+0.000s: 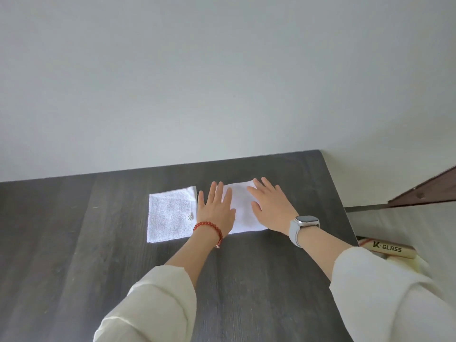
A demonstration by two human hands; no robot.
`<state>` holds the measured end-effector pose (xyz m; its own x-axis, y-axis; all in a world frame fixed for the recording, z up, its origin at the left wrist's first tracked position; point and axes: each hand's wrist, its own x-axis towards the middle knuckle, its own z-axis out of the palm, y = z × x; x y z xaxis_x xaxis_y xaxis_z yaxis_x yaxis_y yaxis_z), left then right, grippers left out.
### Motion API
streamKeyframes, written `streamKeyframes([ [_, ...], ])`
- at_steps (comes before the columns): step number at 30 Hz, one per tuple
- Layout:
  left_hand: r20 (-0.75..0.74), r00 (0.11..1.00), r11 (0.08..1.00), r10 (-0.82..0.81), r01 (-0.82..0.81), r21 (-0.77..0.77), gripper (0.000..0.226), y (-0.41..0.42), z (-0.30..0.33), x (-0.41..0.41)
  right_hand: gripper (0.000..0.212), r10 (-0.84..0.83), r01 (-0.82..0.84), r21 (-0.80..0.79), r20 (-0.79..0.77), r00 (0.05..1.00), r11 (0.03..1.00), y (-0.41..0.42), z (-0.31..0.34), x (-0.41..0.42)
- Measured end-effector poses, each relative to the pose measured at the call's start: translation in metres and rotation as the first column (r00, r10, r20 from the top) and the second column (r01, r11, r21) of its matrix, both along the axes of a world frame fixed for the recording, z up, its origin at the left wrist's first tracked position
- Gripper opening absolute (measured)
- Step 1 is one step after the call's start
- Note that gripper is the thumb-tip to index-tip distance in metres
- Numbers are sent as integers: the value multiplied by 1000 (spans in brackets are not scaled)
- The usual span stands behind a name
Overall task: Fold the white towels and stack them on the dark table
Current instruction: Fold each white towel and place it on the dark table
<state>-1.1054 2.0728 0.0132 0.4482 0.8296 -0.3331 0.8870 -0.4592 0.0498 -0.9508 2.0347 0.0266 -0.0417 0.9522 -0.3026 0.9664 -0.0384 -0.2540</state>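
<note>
Two white towels lie side by side on the dark table (74, 243), near its far edge. The left towel (169, 214) is folded into a square with a small tag at its right side. My left hand (216, 209), with a red bead bracelet at the wrist, lies flat with fingers spread on the left part of the right towel (243, 206). My right hand (271, 206), with a grey watch at the wrist, presses flat on the same towel's right part. Neither hand grips anything. The hands hide much of the right towel.
A pale wall rises right behind the table's far edge. The table's right edge runs just past my right hand. Beyond it, lower down, lies a tan box printed "K-GLASS" (389, 250). A brown wooden edge (424, 188) shows at the far right.
</note>
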Motion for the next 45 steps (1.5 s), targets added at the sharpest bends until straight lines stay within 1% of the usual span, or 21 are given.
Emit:
streamKeyframes([
  [2, 130, 990, 998, 57, -55, -19, 51, -9, 23, -1, 39, -106, 104, -18, -134, 985, 994, -18, 17, 1],
  [4, 293, 948, 992, 128, -123, -36, 50, -25, 46, -4, 37, -205, 195, -63, -255, 945, 979, -40, 36, 1],
  [5, 384, 910, 987, 159, -156, -39, 50, -36, 57, -6, 36, -241, 229, -73, -310, 920, 971, -52, 47, 2],
  [7, 548, 815, 979, 189, -196, -46, 48, -60, 77, -11, 33, -293, 302, -44, -406, 866, 952, -78, 68, 1],
  [9, 645, 744, 981, 174, -185, -51, 45, -84, 94, -17, 31, -347, 400, 11, -477, 807, 916, -108, 88, -2],
  [12, 701, 702, 989, 128, -140, -41, 40, -118, 110, -19, 29, -432, 545, 60, -540, 722, 836, -160, 103, -6],
  [17, 721, 689, 995, 77, -8, -100, 34, -184, 125, 11, 26, -520, 627, 54, -506, 688, 777, -260, 108, 3],
  [21, 709, 699, 981, -94, 187, -55, 32, -251, 135, 66, 25, -618, 729, 85, -469, 630, 679, -348, 122, 39],
  [23, 697, 692, 951, -190, 307, -46, 33, -297, 141, 105, 23, -687, 801, 104, -457, 565, 589, -408, 131, 66],
  [25, 671, 679, 897, -297, 439, -48, 33, -348, 144, 148, 23, -749, 869, 132, -456, 481, 478, -476, 140, 93],
  [28, 649, 625, 787, -434, 613, -64, 35, -445, 150, 218, 22, -819, 943, 147, -468, 331, 298, -594, 152, 129],
  [30, 662, 554, 701, -505, 711, -60, 36, -523, 156, 259, 22, -857, 969, 155, -455, 241, 191, -678, 157, 146],
  [33, 695, 413, 573, -589, 820, -2, 35, -645, 167, 310, 23, -889, 986, 165, -449, 95, 22, -804, 160, 170],
  [35, 704, 338, 488, -625, 872, 15, 34, -724, 168, 339, 22, -882, 982, 155, -471, -23, -108, -884, 161, 180],
  [37, 712, 277, 393, -646, 919, -1, 33, -800, 168, 364, 20, -856, 958, 151, -497, -140, -244, -959, 164, 184],
  [39, 711, 210, 293, -671, 956, -7, 33, -869, 168, 386, 18, -819, 924, 144, -525, -232, -355, -1024, 166, 189],
  [42, 716, 113, 162, -689, 987, 0, 33, -960, 169, 420, 19, -764, 863, 127, -539, -354, -490, -1110, 164, 200],
  [45, 713, 34, 65, -700, 998, 16, 32, -1035, 167, 457, 21, -708, 799, 117, -550, -442, -590, -1177, 154, 219],
])
